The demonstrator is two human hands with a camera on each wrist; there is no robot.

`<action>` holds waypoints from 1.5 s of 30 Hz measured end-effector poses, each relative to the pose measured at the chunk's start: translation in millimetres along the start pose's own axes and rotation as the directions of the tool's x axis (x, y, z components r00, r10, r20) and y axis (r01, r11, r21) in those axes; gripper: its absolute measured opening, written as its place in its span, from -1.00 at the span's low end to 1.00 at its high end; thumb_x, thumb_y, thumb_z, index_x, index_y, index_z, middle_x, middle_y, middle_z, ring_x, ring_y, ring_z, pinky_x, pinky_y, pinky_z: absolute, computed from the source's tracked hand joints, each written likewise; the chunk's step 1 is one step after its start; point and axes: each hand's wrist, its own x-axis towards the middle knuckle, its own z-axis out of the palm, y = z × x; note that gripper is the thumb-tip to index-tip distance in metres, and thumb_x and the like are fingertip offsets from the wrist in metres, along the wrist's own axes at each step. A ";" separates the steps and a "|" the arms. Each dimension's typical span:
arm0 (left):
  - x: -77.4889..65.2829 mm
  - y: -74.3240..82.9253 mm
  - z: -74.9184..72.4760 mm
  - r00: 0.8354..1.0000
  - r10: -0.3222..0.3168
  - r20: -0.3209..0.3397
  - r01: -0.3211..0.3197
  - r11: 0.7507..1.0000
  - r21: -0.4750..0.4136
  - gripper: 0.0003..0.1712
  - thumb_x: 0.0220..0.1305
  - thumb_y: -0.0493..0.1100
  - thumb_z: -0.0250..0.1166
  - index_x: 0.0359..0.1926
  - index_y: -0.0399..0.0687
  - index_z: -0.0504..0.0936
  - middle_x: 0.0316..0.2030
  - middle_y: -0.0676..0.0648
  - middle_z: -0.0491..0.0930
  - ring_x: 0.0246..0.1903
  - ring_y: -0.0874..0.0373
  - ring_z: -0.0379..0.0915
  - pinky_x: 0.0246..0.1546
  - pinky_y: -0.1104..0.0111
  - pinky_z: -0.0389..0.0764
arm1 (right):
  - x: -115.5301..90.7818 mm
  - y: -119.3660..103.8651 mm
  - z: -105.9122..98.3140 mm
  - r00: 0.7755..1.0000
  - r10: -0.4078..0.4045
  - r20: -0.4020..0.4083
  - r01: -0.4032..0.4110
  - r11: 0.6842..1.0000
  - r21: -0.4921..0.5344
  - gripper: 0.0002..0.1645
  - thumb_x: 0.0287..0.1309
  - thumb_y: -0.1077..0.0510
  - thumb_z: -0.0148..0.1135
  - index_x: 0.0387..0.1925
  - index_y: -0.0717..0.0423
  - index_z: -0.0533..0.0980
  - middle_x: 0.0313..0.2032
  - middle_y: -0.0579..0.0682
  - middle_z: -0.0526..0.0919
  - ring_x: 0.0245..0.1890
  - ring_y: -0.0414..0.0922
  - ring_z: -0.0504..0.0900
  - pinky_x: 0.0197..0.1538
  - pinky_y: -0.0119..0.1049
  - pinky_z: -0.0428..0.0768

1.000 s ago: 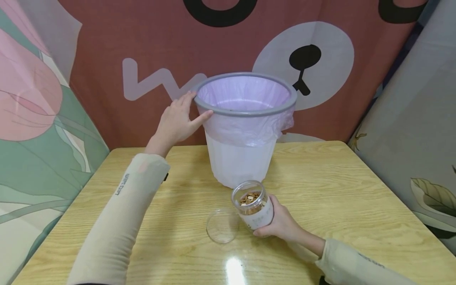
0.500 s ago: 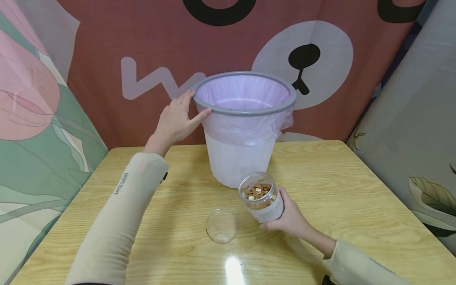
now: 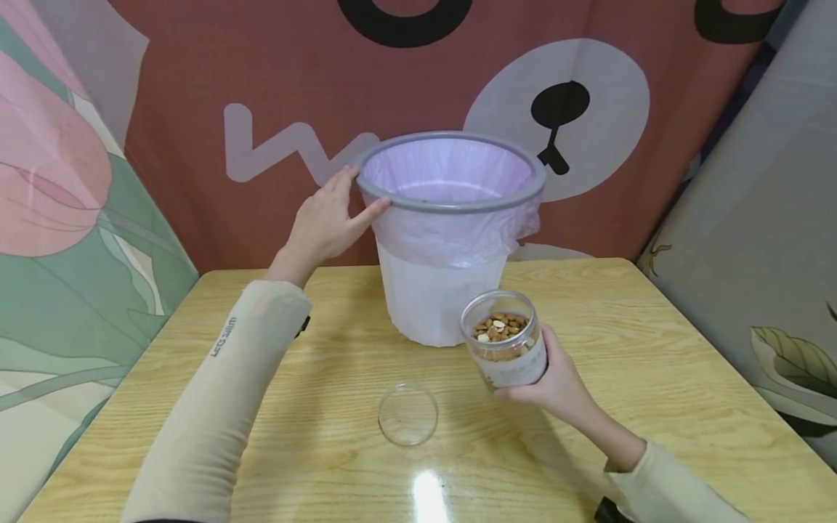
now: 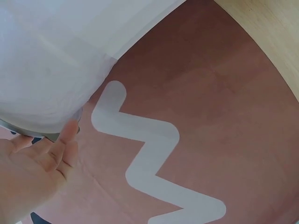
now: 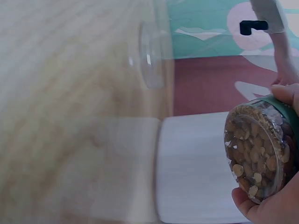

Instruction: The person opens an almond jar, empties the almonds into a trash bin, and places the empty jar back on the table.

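My right hand [image 3: 562,381] grips a clear lidless jar [image 3: 513,370] around its pale label, with almonds and paler pieces inside. The jar leans to the left above the table, its mouth overlapping the bin's lower right in the head view. Seen from below in the right wrist view, the nuts [image 5: 254,154] press against its base, fingers wrapping its side. My left hand [image 3: 320,225] rests on the grey rim [image 3: 451,207] of a white bin [image 3: 438,305], thumb at the front and other fingers along the left side. The left wrist view shows those fingertips [image 4: 70,130] right at the rim.
A round transparent lid [image 3: 407,414] lies on the wooden table [image 3: 327,450] in front of the bin. A thin purple bag [image 3: 451,171] lines the bin and folds over its rim. Behind the table hangs a printed reddish cloth [image 3: 261,58].
My right hand has carried the jar up and to the right, away from the lid. My left hand stays on the bin's rim.
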 end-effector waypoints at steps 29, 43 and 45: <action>1.3 10.7 4.6 0.998 -0.042 -0.037 0.042 0.999 0.007 -0.02 0.13 0.44 -0.21 0.33 -0.20 0.02 0.31 -0.20 0.00 0.24 -0.05 0.02 0.07 0.10 0.23 | 20.2 -35.2 -59.1 0.992 -0.036 -0.123 0.031 0.999 -0.036 0.17 -0.51 0.38 0.52 0.24 0.01 0.12 -0.03 -0.10 0.37 -0.10 -0.22 0.34 -0.13 -0.41 0.28; 0.6 10.7 6.1 0.998 -0.048 -0.047 0.048 0.999 -0.003 -0.01 0.11 0.45 -0.20 0.32 -0.19 0.04 0.31 -0.20 0.00 0.23 -0.05 0.04 0.02 0.10 0.28 | 36.0 -49.6 -87.4 0.982 -0.021 -0.190 -0.004 0.992 -0.128 0.14 -0.50 0.34 0.53 0.22 -0.02 0.15 -0.04 -0.14 0.34 -0.10 -0.22 0.30 -0.15 -0.39 0.23; 0.5 10.5 6.2 0.998 -0.050 -0.048 0.049 0.999 -0.002 -0.01 0.12 0.45 -0.20 0.32 -0.19 0.03 0.31 -0.20 -0.01 0.23 -0.05 0.04 0.01 0.10 0.29 | 38.7 -52.6 -91.1 0.978 0.002 -0.207 -0.038 0.985 -0.167 0.14 -0.51 0.29 0.55 0.22 -0.02 0.16 -0.05 -0.15 0.34 -0.10 -0.23 0.29 -0.14 -0.34 0.21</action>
